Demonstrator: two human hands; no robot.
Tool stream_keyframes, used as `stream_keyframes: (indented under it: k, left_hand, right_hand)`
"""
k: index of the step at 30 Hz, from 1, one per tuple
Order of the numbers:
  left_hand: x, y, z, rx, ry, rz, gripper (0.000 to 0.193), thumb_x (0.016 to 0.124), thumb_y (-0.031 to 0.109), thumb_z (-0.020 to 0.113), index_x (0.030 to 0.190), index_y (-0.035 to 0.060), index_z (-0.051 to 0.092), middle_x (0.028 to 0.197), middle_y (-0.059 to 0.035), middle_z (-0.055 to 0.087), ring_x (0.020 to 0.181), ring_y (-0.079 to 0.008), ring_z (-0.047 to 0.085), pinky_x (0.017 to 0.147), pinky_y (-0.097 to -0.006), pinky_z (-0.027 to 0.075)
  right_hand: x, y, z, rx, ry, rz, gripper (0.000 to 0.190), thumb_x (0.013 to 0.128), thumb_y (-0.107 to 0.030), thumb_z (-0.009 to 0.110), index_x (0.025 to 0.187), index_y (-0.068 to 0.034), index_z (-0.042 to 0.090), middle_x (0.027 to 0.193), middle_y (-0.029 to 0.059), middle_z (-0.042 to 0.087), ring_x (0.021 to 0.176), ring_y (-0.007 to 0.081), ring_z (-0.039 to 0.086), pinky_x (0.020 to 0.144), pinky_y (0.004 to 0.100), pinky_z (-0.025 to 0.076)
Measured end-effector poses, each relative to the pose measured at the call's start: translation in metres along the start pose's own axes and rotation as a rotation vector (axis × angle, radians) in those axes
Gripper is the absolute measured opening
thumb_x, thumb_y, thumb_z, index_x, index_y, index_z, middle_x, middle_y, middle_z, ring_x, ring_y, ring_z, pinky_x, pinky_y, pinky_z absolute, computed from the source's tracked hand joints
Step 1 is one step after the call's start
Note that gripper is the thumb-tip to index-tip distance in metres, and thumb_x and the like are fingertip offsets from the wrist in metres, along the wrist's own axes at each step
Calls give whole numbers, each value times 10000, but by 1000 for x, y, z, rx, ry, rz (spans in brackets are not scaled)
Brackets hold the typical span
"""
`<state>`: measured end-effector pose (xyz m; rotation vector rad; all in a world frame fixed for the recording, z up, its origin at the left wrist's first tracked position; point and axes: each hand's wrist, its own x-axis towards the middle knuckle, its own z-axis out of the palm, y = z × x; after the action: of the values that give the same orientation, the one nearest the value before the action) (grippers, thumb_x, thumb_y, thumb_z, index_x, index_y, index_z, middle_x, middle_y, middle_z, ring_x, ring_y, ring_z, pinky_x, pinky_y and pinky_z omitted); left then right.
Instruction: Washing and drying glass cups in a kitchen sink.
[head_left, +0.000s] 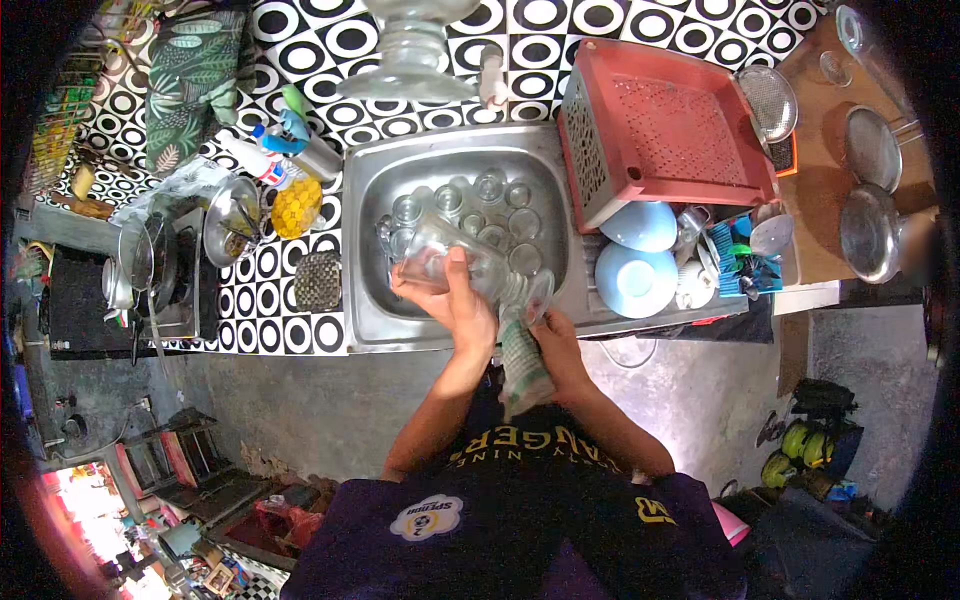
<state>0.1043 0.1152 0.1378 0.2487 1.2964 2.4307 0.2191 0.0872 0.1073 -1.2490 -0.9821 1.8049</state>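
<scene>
A clear glass vessel with a ribbed stem and a round foot (457, 255) lies tilted over the near edge of the sink. My left hand (457, 304) grips its wide bowl, the thumb on top. At the foot end, my right hand (559, 352) holds a green and white checked cloth (523, 360) against the stem and foot. The cloth hangs down towards my shirt. Several upturned small glasses (489, 186) stand in the steel sink (360, 225) beyond my left hand. Some glassware at the sink's left side is partly hidden.
A red plastic basket (675, 127) stands right of the sink, above light blue bowls (636, 279) and a blue cutlery holder (757, 262). Another large glass vessel (412, 52) stands behind the sink. Left are a woven scouring pad (317, 280), bottles (255, 157), a metal bowl (225, 217) and a stove.
</scene>
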Motion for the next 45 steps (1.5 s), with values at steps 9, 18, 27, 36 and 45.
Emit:
stream_keyframes:
  k: [9,18,27,36,45]
  left_hand:
    - [-13,-8,-2,495,-341,683,749,657,245,783,1096,132,186,1138,-173,322,922,-226,485,697,-298,477]
    - [-23,-7,-15,617,-558,924,826,560,225,825,1102,160,205,1093,-184,347,907,-254,507,649,-305,494]
    - [-31,9,-11,294,-510,356,745,661,254,781,1146,118,232,1114,-171,378,967,-221,459,736,-311,461]
    - [-19,24,-26,270,-349,284,770,631,248,807,1152,106,258,1112,-155,391,968,-200,451,786,-305,437]
    - [-7,23,-29,295,-476,455,706,620,115,754,1115,108,251,1072,-153,405,923,-195,479,737,-307,462]
  right_hand:
    - [-1,-31,-48,1268,-482,632,391,853,-357,478,1073,-36,519,987,111,572,849,230,544,680,363,476]
    - [-3,-27,-68,1136,-332,618,373,870,-338,474,1085,-34,499,1012,131,564,880,238,548,700,376,495]
    - [10,-52,-34,-392,-31,-490,342,784,-52,602,1099,17,488,949,174,590,858,272,592,749,371,468]
    - [-1,-51,-5,-718,-254,-800,605,715,-155,578,1259,53,414,1094,261,502,960,403,510,858,431,401]
    - [-3,-43,-4,-717,-237,-592,617,725,-111,525,1297,44,351,1155,282,494,1091,448,468,954,452,359]
